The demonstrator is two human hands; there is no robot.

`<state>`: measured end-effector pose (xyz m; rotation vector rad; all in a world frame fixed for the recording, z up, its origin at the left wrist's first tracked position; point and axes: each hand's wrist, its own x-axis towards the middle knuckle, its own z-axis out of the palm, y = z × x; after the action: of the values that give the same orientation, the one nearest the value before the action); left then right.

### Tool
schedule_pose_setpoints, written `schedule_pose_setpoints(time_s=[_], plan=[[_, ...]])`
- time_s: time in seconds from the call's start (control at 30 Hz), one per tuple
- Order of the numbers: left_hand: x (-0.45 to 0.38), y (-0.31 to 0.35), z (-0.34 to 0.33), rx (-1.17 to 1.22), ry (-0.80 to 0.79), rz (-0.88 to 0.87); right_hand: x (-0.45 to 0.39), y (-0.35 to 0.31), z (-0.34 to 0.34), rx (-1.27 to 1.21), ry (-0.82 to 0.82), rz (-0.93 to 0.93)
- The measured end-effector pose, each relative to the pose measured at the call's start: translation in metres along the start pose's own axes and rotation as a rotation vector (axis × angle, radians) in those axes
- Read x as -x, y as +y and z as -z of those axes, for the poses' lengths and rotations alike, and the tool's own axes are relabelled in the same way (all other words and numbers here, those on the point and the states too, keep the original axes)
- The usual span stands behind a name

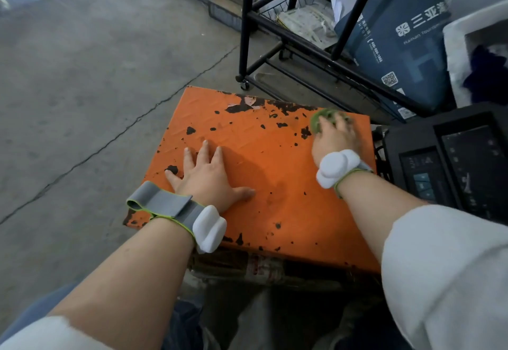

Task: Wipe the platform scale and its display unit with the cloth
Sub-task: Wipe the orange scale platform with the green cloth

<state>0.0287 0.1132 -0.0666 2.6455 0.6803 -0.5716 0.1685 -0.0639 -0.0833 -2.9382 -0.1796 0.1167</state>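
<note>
At frame centre the orange platform scale (264, 173) sits on the floor. The left hand (207, 177) lies flat on it, fingers spread. The right hand (334, 138), blurred, presses a green cloth (320, 120) near its upper-right corner. The black display unit (450, 162) sits right.

You are seeing readable print only on the navy bag (406, 47) leaning at the rack (277, 22): white characters "三亚", beneath them "Hainan Tour" running off at a fold, a phone number starting "400-900-", and a QR code. The display unit (450, 168) is showing marks too blurred for you to read.
</note>
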Motion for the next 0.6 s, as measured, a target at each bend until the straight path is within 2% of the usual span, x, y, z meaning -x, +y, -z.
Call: schedule_pose_setpoints(time_s=[0.1, 0.13, 0.17, 0.23, 0.3, 0.37, 0.43, 0.53, 0.57, 0.6], plan=[[-0.003, 0.008, -0.001, -0.006, 0.004, -0.012, 0.014, -0.017, -0.008, 0.074, -0.033, 0.426], [-0.003, 0.009, -0.002, -0.011, 0.006, -0.016, 0.011, -0.015, -0.007, 0.104, -0.024, 0.467], [-0.002, 0.010, -0.003, -0.018, 0.007, -0.022, 0.002, -0.008, -0.005, 0.129, -0.003, 0.420], [-0.004, 0.009, -0.004, -0.025, 0.013, -0.024, -0.020, 0.013, -0.002, 0.111, 0.046, 0.196], [-0.008, 0.008, -0.004, -0.023, 0.024, -0.019, -0.036, 0.030, 0.003, 0.009, 0.070, -0.033], [-0.016, 0.009, -0.002, -0.031, 0.047, -0.020, -0.043, 0.033, 0.005, -0.063, 0.110, -0.175], [-0.025, 0.012, 0.001, -0.039, 0.073, -0.012, -0.039, 0.022, 0.004, -0.040, 0.117, -0.120], [-0.033, 0.016, 0.004, -0.035, 0.055, 0.005, -0.033, 0.012, 0.001, 0.066, 0.083, 0.201], [-0.033, 0.017, 0.005, -0.035, 0.046, 0.007, -0.036, 0.015, 0.002, 0.092, 0.084, 0.226], [-0.033, 0.017, 0.005, -0.039, 0.040, 0.007, -0.043, 0.022, 0.005, 0.102, 0.098, 0.173]])
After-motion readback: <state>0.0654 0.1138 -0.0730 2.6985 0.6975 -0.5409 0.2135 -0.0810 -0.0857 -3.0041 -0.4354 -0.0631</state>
